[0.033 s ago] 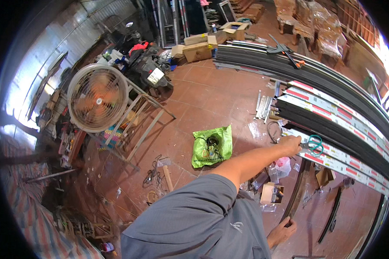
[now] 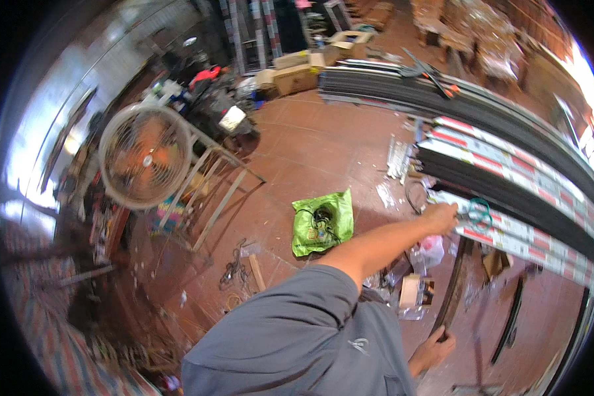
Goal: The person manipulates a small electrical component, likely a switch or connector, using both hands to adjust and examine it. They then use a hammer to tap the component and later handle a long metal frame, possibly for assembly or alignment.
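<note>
A dark, bowed strip [image 2: 454, 287] runs down the lower right of the frame, its upper end just under the edge of a stack of white-and-red strips [image 2: 508, 237]. At its lower end is the person's right grip [image 2: 434, 350], fingers bent against it; whether they are clenched on it I cannot tell. Higher up, right of centre, the left grip [image 2: 440, 218] sits at the near end of the white-and-red strips with the fingers curled. Just beside the fingertips are scissors [image 2: 480, 214] with teal handles, over the strips; whether the fingers grasp them or only rest nearby cannot be told.

To the left of the dark strip, an open cardboard box [image 2: 412, 290] and a pale plastic bag [image 2: 431, 251] lie on the reddish tiled floor [image 2: 284, 152]. Black bars [image 2: 468, 175] stretch across the right side above the left grip, and a clamp [image 2: 424, 71] with orange tips lies on the farther stack at the upper right.

Near the middle of the frame, a bright green bag [image 2: 336, 237] has dark cable [image 2: 323, 216] on it. At the left, a round fan [image 2: 147, 158] with orange blades stands beside a metal frame [image 2: 211, 204]. Striped sheeting [image 2: 39, 310] fills the lower left.
</note>
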`<state>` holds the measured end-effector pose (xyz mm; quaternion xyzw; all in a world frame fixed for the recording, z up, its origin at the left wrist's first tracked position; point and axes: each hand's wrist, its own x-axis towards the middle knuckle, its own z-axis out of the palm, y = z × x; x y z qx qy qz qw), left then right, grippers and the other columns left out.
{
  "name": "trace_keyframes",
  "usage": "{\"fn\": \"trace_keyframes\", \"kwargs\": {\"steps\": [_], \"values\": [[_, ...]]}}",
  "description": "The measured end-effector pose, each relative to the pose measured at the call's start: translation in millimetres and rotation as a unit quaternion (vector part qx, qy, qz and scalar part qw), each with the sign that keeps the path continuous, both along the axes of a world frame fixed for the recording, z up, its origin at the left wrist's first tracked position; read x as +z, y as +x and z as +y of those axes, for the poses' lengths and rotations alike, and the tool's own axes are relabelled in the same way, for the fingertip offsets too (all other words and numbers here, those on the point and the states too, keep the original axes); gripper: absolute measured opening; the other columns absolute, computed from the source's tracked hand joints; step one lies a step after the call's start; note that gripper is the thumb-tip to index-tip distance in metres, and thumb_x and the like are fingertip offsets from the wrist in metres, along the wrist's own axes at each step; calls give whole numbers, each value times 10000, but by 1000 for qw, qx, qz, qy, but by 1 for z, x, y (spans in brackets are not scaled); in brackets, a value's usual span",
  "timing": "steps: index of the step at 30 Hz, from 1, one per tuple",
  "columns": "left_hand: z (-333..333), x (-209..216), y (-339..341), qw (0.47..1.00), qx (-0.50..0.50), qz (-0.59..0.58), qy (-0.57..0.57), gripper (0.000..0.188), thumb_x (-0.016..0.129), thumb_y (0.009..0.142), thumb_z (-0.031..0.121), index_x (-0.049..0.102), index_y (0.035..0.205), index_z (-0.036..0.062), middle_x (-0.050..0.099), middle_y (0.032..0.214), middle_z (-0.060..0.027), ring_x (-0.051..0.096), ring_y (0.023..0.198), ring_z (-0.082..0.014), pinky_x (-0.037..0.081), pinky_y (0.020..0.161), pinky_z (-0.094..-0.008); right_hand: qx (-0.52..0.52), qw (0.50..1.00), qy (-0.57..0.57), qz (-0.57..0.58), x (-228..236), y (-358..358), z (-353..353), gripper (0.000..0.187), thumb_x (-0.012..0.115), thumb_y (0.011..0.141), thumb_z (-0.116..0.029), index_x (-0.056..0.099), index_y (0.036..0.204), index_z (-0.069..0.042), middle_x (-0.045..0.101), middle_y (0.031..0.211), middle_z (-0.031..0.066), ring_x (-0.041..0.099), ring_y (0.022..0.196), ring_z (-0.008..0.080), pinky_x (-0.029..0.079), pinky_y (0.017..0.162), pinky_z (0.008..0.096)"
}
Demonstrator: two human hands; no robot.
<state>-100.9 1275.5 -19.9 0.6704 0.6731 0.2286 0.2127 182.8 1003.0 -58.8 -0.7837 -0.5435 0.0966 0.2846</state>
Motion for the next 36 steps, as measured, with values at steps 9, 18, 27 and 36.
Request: {"fn": "trace_keyframes", "kwargs": {"steps": [9,18,27,36], "values": [[-33,23,-44,968,-178,61,163,306,746,966,134,709,1219,-34,733,1039,-192,695,923,-297,546,836,-417,49,976,175,122,1,-30,-93,152,821,853,-198,719,849,-85,704,865,122,681,817,332,532,748,445],[-251,-69,-90,853,-446,22,-271,539,766,928,61,608,1443,62,709,926,-82,652,761,-141,547,700,-316,-551,684,-217,426,-222,-307,-524,436,654,1012,-446,693,863,-38,712,816,151,672,689,310,535,651,435],[-325,-102,-143,781,-533,74,-318,528,776,945,141,609,1440,63,748,938,-145,696,799,-196,555,739,-356,-666,386,-98,631,-154,-474,-623,299,714,997,-354,654,892,-80,659,763,48,628,638,168,471,554,323],[-409,-147,-213,800,-378,110,-452,409,703,1027,298,667,1304,0,719,954,-87,685,764,-161,511,633,-294,-622,495,41,605,-185,-412,-679,303,751,987,-323,683,933,-32,682,822,42,633,684,132,513,625,308]]}}
